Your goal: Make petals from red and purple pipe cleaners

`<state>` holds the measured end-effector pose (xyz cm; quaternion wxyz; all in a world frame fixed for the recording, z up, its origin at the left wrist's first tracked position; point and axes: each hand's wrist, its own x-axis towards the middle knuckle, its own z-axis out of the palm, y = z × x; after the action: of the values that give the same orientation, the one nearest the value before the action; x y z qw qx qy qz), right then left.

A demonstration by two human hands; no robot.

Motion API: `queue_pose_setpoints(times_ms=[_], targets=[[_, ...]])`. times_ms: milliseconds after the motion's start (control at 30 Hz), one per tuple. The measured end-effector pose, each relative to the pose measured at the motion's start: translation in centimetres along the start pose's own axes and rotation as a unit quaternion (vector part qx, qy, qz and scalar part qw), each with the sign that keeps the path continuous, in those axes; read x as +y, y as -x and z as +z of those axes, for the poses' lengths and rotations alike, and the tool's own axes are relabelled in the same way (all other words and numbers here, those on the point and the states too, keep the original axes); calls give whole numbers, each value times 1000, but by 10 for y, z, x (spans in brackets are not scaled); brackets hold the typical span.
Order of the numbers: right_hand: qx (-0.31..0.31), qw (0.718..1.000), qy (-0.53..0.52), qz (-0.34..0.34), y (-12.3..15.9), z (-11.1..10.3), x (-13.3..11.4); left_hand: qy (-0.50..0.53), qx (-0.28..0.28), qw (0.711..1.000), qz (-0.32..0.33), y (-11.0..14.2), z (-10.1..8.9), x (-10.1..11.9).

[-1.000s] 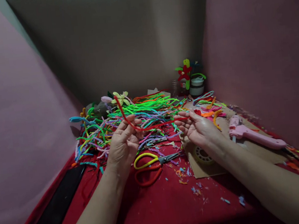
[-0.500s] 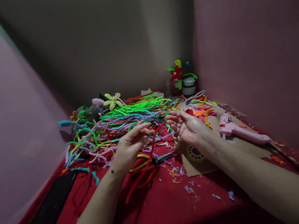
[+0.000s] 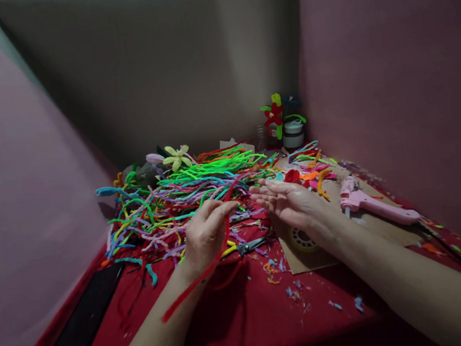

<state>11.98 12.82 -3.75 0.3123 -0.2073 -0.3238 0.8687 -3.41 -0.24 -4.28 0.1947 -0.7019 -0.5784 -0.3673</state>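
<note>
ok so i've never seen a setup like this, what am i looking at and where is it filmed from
There is no machine here, just a person's two bare hands. Every picture comes from one camera worn on the head, looking forward and down. The left hand holds a red fuzzy stem; the right hand is open, with nothing clearly held. On the red cloth lie a heap of colourful stems, scissors and cardboard, with a pink glue gun on it.
</note>
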Motion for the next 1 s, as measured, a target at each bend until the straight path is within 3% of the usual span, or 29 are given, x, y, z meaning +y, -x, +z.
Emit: queue_pose_setpoints(times_ms=[67,133,200,300,333,400,467,533,633,700,800,867,933,1000], targets=[[-42,992,117,-32,7,3,9,-89,76,993,-4,1,-4,-1],[-113,957,242,-115,14,5,21,-179,96,979,3,1,-7,-1],[-173,897,337,-225,20,7,35,-264,81,961,6,0,-7,1],[-233,748,475,-400,24,6,50,-335,26,942,13,-2,-5,7],[-235,712,494,-440,25,5,52,-342,9,939,19,-2,-5,9],[-223,683,494,-489,26,4,54,-350,-14,936,31,-3,-4,11],[-212,697,469,-500,27,6,51,-351,-19,936,30,-3,-4,11],[-193,743,437,-469,29,9,48,-320,-3,947,11,-4,-4,10],[-132,871,347,-322,30,15,43,-130,63,987,-66,-5,-4,12],[-101,939,250,-215,27,17,39,64,113,977,-169,-8,-3,17],[-93,979,121,-137,20,16,36,268,139,889,-343,-13,0,22],[-104,985,76,-113,16,15,34,368,103,820,-426,-15,3,21],[-121,986,57,-100,15,13,35,458,42,747,-481,-16,5,17],[-146,984,56,-82,14,11,36,512,10,696,-504,-16,6,13]])
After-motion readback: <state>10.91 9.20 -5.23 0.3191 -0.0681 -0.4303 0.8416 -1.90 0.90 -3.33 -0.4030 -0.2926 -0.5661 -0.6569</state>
